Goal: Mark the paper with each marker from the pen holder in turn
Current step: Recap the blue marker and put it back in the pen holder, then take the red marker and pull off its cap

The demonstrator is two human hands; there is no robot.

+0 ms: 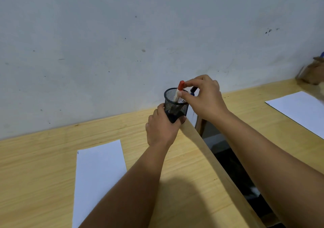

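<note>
Right hand [206,98] grip pinching red-capped marker [179,92] inside mesh pen holder [176,105], left hand [162,128] grip wrapped around holder.

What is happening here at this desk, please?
A person is steadying a black mesh pen holder with the left hand at the corner of a wooden desk. The right hand pinches a red-capped marker that stands partly inside the holder. A white sheet of paper lies on the desk nearby, with one small dark mark near its top left corner.
</note>
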